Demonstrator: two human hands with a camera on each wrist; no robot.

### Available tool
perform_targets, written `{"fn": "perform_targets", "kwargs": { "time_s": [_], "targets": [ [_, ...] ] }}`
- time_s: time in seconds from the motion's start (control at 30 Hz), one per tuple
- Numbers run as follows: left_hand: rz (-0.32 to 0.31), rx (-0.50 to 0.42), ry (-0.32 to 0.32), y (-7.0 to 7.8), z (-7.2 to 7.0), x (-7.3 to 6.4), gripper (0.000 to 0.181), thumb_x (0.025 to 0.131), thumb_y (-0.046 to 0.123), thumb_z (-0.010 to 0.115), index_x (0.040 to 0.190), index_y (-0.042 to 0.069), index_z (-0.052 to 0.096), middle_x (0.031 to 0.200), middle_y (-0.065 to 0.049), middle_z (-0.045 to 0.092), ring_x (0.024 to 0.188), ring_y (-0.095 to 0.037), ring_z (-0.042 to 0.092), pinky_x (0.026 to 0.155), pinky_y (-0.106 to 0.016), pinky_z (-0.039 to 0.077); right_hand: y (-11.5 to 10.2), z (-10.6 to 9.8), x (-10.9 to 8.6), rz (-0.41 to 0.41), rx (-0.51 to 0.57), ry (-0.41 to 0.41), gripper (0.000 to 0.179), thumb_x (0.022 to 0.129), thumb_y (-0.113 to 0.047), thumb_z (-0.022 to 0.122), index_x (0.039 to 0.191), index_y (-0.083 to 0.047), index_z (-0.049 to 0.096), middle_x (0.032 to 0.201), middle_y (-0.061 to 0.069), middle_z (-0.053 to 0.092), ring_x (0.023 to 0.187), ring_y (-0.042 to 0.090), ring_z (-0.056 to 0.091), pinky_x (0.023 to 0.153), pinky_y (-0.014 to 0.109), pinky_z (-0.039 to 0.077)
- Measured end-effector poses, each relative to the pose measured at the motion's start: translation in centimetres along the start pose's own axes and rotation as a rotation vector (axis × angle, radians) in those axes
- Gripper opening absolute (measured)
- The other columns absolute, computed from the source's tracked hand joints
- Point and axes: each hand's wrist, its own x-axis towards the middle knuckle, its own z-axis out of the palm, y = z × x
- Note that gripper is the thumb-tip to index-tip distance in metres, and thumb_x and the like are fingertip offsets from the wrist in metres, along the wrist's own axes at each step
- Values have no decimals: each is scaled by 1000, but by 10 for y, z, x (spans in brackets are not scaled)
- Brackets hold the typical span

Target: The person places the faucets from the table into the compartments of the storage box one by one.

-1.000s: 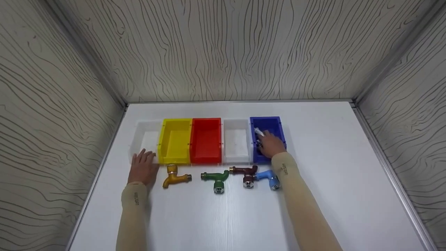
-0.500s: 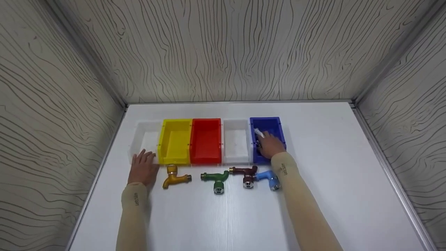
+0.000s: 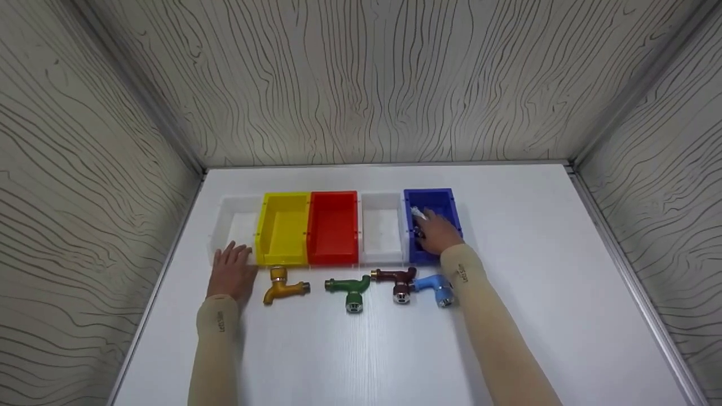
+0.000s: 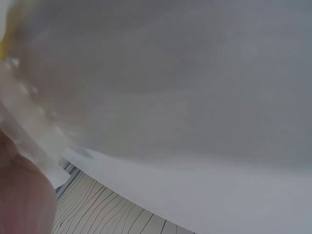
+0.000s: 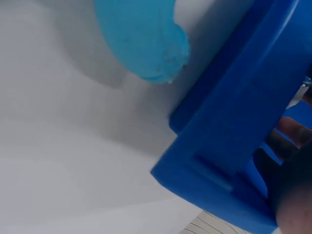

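In the head view my right hand point(image 3: 440, 232) reaches into the blue bin point(image 3: 431, 197), its fingers gripping a white tap point(image 3: 418, 212). The hand covers most of the tap; a white end and a bit of chrome show. The right wrist view has the fingers partly hidden behind the wall of the blue bin point(image 5: 229, 126). My left hand point(image 3: 230, 273) rests with extended fingers on the front edge of the leftmost white bin point(image 3: 240, 223) and holds nothing.
Yellow point(image 3: 285, 225), red point(image 3: 334, 225) and white point(image 3: 382, 228) bins stand between. Before them lie a yellow tap point(image 3: 285, 290), a green tap point(image 3: 351, 287), a maroon tap point(image 3: 397, 276) and a light-blue tap point(image 3: 437, 287). Patterned walls surround the table.
Inside the blue bin my right hand has shifted slightly, and the visible end of the white tap has turned a little. My left hand stays where it was.
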Motion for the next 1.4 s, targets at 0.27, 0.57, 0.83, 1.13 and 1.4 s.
{"fn": "perform_targets", "kwargs": {
  "time_s": [0.27, 0.57, 0.83, 1.13, 1.4],
  "targets": [
    [13, -33, 18, 0, -2, -2, 48, 105, 30, 58, 147, 6, 52, 155, -16, 49, 156, -39, 25, 130, -62, 8, -1, -35, -18, -47, 51, 69, 62, 101, -24, 66, 157, -8, 43, 165, 21, 35, 150, 46, 36, 123, 61, 33],
    [20, -56, 14, 0, -4, -5, 49, 105, 29, 57, 147, 6, 51, 156, -17, 48, 156, -40, 25, 130, -62, 8, 11, -51, -58, -81, 83, 133, 66, 100, -26, 69, 159, -11, 42, 167, 16, 34, 150, 43, 37, 120, 62, 37],
    [10, -75, 15, -3, -3, -7, 49, 105, 27, 56, 148, 5, 51, 157, -16, 47, 157, -40, 23, 131, -60, 6, 8, -35, -92, -112, 150, 107, 67, 99, -28, 71, 159, -16, 42, 167, 13, 35, 150, 42, 38, 117, 63, 40],
    [-10, -68, 10, -1, -2, -8, 49, 106, 30, 57, 149, 8, 49, 159, -14, 46, 157, -38, 23, 131, -59, 4, -2, -22, -116, -178, 271, 47, 66, 95, -27, 76, 155, -18, 49, 161, 12, 43, 145, 40, 46, 114, 60, 45],
    [-19, -72, -9, -1, -1, -6, 51, 107, 34, 55, 150, 8, 48, 160, -14, 44, 158, -39, 21, 131, -59, 3, -1, -8, -131, -171, 309, -86, 75, 85, -26, 86, 151, -18, 54, 157, 14, 48, 144, 42, 46, 114, 62, 44]
  ]
}}
